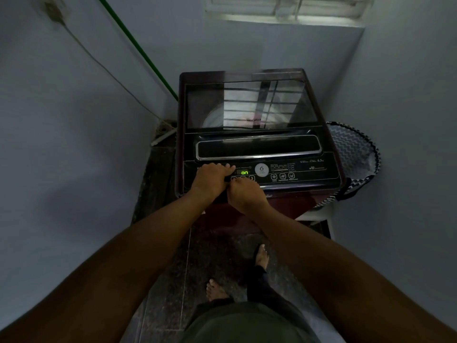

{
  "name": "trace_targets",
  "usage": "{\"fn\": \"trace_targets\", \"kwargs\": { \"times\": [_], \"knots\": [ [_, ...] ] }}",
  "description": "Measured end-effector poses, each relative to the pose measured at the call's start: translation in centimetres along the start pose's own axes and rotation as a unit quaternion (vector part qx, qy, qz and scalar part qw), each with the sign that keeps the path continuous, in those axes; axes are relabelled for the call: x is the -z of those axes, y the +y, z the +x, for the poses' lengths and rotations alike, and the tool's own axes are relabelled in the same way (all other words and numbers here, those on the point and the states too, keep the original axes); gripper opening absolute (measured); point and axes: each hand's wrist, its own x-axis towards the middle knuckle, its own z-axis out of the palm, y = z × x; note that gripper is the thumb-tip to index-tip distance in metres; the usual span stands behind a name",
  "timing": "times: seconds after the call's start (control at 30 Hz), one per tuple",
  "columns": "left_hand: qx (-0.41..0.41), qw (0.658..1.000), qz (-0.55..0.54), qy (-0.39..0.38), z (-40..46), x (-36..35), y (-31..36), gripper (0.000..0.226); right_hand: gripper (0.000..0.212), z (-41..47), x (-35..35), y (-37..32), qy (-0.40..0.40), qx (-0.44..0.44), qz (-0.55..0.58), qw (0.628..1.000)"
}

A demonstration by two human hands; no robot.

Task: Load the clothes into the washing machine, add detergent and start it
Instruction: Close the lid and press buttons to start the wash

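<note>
Standing over the washing machine at the centre of the frame, the person has both hands on its control panel. The left hand lies flat, fingers straight across the left buttons; the right hand curls just below, whether it presses anything I cannot tell. The lid is down and the display reads "on". With two hands crowding small keys in dim light, a wrong programme could get picked.

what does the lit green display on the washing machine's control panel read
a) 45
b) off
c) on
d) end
c: the green display on the washing machine control panel reads "on", just right of the left hand resting on the panel.
</note>
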Motion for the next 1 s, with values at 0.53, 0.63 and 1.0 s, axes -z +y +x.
{"fn": "trace_targets", "kwargs": {
  "times": [0.53, 0.63, 1.0],
  "knots": [
    [0.007, 0.999, -0.008, -0.045, -0.4, 0.9, 0.6, 0.073, 0.066, -4.0, -0.8, 1.2, -0.028, -0.098, -0.034, 0.994],
    [0.007, 0.999, -0.001, -0.047, -0.5, 1.0, 0.5, 0.074, 0.069, -4.4, -0.7, 1.5, -0.042, -0.114, -0.023, 0.992],
    [-0.038, 0.998, 0.052, -0.025, -0.4, 1.8, 2.7, 0.082, 0.066, -4.5, -0.5, 1.5, -0.036, -0.124, -0.016, 0.992]
  ]
}}
